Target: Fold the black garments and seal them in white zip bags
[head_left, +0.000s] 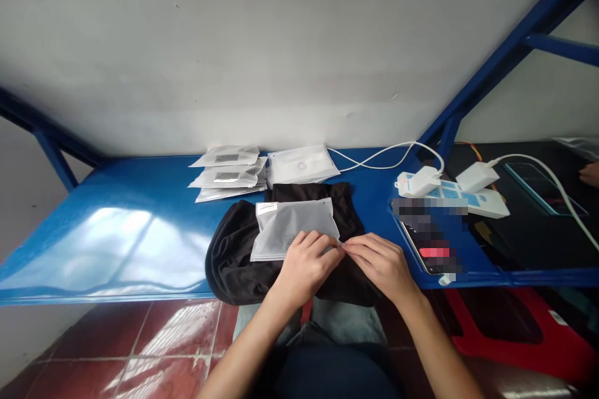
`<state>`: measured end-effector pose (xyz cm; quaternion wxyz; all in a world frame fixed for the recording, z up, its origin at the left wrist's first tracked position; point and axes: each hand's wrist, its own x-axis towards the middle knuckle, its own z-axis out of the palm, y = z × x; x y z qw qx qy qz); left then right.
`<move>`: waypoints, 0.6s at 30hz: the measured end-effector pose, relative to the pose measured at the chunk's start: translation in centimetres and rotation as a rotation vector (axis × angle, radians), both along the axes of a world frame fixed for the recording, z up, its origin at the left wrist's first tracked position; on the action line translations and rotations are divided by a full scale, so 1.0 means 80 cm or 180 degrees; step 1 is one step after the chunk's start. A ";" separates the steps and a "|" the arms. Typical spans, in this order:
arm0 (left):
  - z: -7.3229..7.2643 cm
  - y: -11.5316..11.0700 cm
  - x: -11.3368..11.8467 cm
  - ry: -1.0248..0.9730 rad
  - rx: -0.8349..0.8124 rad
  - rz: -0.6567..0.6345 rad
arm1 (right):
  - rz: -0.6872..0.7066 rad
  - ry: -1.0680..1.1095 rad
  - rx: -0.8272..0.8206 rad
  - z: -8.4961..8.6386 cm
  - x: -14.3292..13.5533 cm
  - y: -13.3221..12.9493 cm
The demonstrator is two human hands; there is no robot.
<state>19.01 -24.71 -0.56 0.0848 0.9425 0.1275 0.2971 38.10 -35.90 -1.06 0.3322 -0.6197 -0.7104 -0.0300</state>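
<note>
A frosted zip bag (294, 221) with a small white label at its top left corner lies on a dark folded cloth (238, 262). My left hand (312, 262) is closed at the bag's lower right corner, its fingers curled over the edge. Meeting it there, my right hand (377, 260) pinches the same corner between thumb and fingers. What is inside the bag is hidden by the cloudy plastic.
Behind the cloth stand a stack of labelled bags (227, 176) and flat white packages (304, 164). To the right are a power strip (486, 202) with chargers and cables, and a phone (421, 240). Another person's hand (590, 173) shows at the far right. The blue table (135, 249) meets a wall.
</note>
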 end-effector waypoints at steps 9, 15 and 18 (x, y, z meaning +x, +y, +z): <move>0.048 0.026 0.004 -0.0043 0.0557 0.0114 | -0.0382 -0.0427 0.0270 0.029 0.007 0.016; 0.049 0.071 -0.092 -0.0063 0.0654 0.0269 | -0.0772 -0.0474 0.0566 0.027 0.047 -0.003; 0.040 0.077 -0.121 0.0228 0.0481 0.0362 | -0.0646 -0.0448 0.0340 0.016 0.055 -0.009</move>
